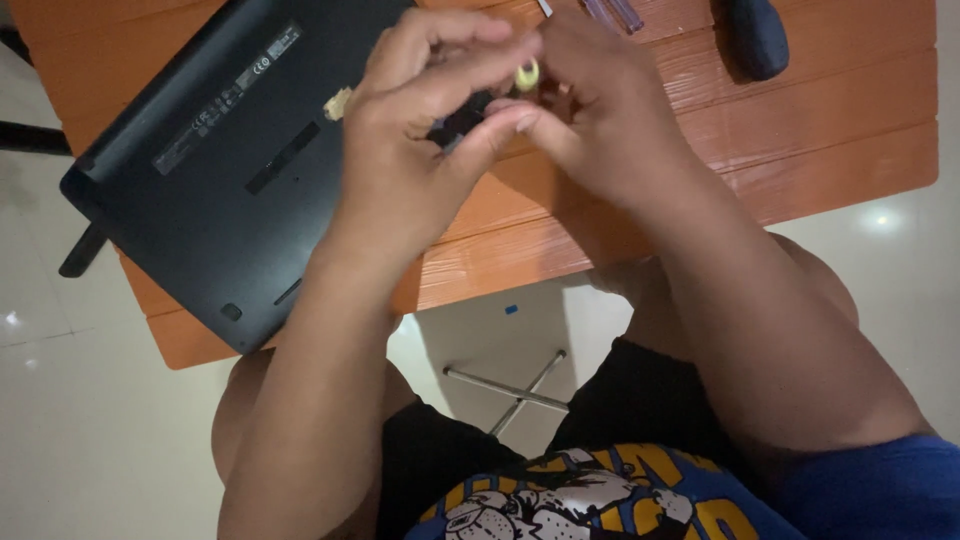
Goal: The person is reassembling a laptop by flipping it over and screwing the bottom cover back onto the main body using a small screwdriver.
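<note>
**Two hands pinched a small part above the desk**

A small black part with a pale yellow ring at its top was held in the air just above the orange desk, to the right of the laptop. The left hand was curled nearly shut around the black part, thumb underneath and fingers bent over it. The right hand was also closed in, its fingertips pinching at the yellow ring; exactly how the ring joined the black part could not be told, as the fingers hid most of it.

The laptop lay upside down on the desk, its dark base plate facing up and apparently in place. A bit of pale material showed at the laptop's right edge, just beside the left hand. Judging from this, the work looked to be at an early or middle stage: the base appeared closed, and the handling of the small part was in progress.

Beyond the hands from the laptop, a dark-handled screwdriver lay on the desk, with a clear purple-tinted tool nearer the hands. Both lay untouched. Below the desk, a metal cross brace stood on the white floor.
</note>
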